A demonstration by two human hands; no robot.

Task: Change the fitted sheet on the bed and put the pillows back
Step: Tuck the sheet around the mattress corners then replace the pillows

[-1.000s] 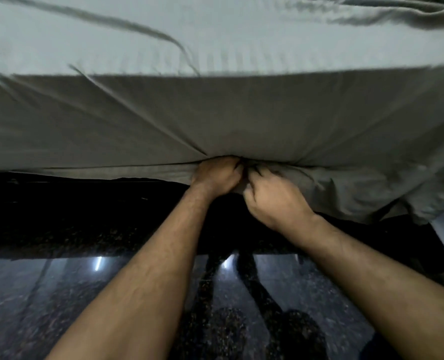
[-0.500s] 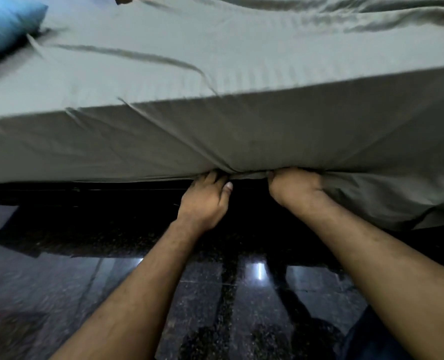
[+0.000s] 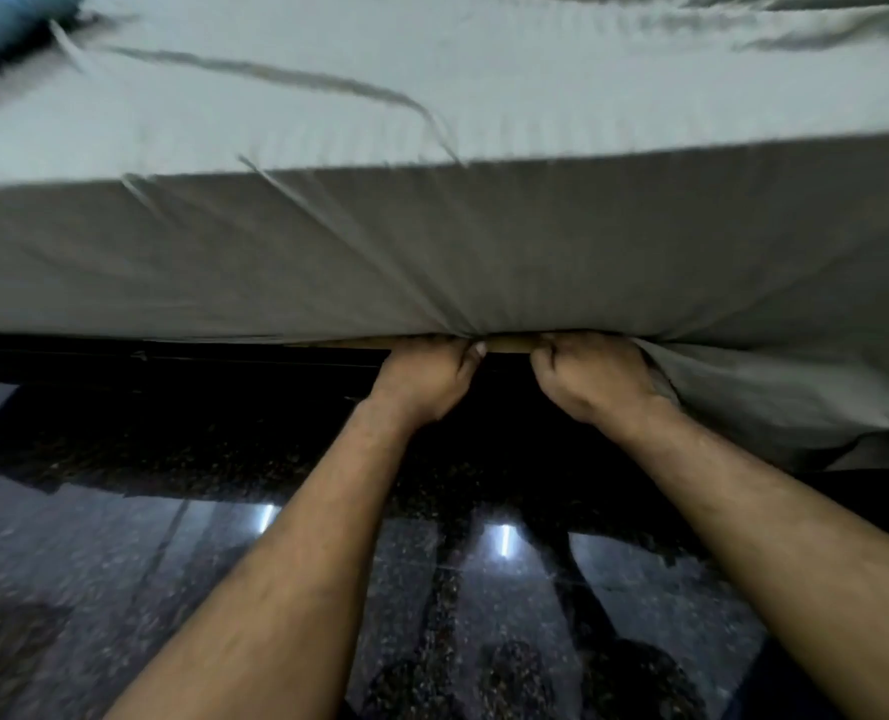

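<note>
the fitted sheet, pale grey-green, is stretched over the top and down the near side of the mattress, of which only a thin tan strip is seen at the lower edge between the two hands. long creases are drawn across the sheet's side panel, converging on the point just above the hands, and a raised fold is seen running across the top surface. to the right, the sheet's hem is left hanging loose and bunched below the mattress line; to the left, it is pulled flat along the lower edge.

the left hand is held against the underside of the mattress edge, its fingers curled round the sheet's lower edge, the thumb pointing toward the other hand. the right hand is set just beside it, apart by a small gap, knuckles up, fingers curled into the gathered cloth at the start of the loose part. both forearms are extended from the bottom of the view.

a blue pillow is seen at the far left corner of the bed top, partly cut off. below the bed, a dark speckled polished floor is shown, with bright reflections on it.
</note>
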